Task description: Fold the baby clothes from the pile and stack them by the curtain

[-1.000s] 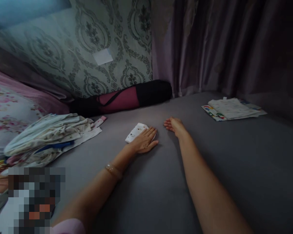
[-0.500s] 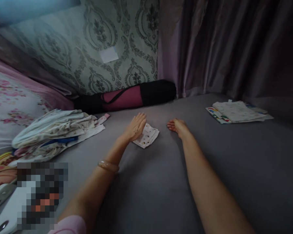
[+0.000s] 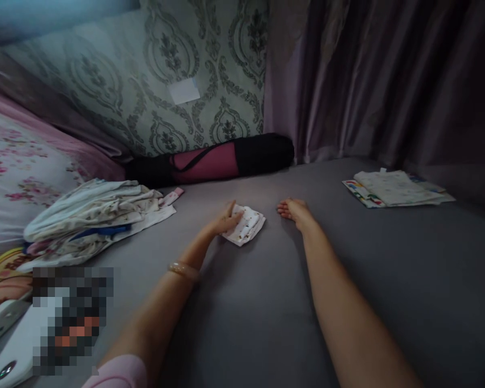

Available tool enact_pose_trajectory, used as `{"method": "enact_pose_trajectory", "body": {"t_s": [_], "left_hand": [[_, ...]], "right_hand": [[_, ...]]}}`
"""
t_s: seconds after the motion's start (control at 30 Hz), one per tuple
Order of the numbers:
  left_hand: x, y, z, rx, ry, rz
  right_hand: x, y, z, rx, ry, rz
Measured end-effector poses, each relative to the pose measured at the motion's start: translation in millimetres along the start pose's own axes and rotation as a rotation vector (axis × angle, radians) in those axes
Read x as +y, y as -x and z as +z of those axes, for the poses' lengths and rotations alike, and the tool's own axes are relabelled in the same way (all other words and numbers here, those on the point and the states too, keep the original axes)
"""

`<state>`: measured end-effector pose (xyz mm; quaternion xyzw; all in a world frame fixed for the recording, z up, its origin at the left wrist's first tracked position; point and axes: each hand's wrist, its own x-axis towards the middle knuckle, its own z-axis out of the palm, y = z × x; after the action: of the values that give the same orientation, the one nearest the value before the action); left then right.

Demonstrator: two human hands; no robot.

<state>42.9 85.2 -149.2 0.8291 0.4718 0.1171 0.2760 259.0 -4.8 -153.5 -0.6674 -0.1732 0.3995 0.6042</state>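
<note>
A small folded white cloth (image 3: 249, 225) with a scattered print lies on the grey bed sheet in the middle. At its left edge is my left hand (image 3: 226, 220), with the thumb over the top and the other fingers mostly out of sight beneath or behind it. The hand looks closed on that edge. My right hand (image 3: 293, 210) rests on its side on the sheet, to the right of the cloth and apart from it. Its fingers are loosely curled and hold nothing.
Heaped clothes (image 3: 101, 210) lie at the left, beside a floral pillow (image 3: 20, 178). Folded clothes (image 3: 400, 188) sit at the right. A long black and pink bag (image 3: 206, 161) lies along the wall. A power strip (image 3: 4, 323) and a white device (image 3: 24, 345) are at lower left.
My left hand was flat with fingers stretched over the cloth; now it has turned and closed on the cloth's left edge. The right hand has stayed in place.
</note>
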Motion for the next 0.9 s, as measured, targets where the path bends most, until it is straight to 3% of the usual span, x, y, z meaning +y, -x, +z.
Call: {"method": "enact_pose_trajectory", "body": {"t_s": [0.1, 0.3, 0.4, 0.67, 0.77, 0.9], "left_hand": [[-2.3, -2.5, -9.9, 0.054, 0.104, -0.193], [-6.5, 2.9, -14.4, 0.028, 0.171, -0.266], [-5.6, 8.0, -18.1, -0.073, 0.34, -0.32], [5.2, 25.0, -26.8, -0.25, 0.82, -0.232], [10.6, 28.5, -28.2, -0.285, 0.947, -0.169], [19.1, 30.0, -30.5, -0.261, 1.145, -0.093]], "right_hand": [[0.3, 0.1, 0.2, -0.009, 0.011, -0.01], [1.7, 0.1, 1.2, -0.007, 0.031, -0.029], [3.7, -0.9, 1.0, -0.014, 0.046, -0.044], [1.1, 6.4, 7.5, -0.036, 0.111, -0.056], [-2.6, 18.6, 16.1, -0.171, 0.06, -0.029], [-3.7, 35.6, 30.2, -0.547, -0.14, 0.12]]}}
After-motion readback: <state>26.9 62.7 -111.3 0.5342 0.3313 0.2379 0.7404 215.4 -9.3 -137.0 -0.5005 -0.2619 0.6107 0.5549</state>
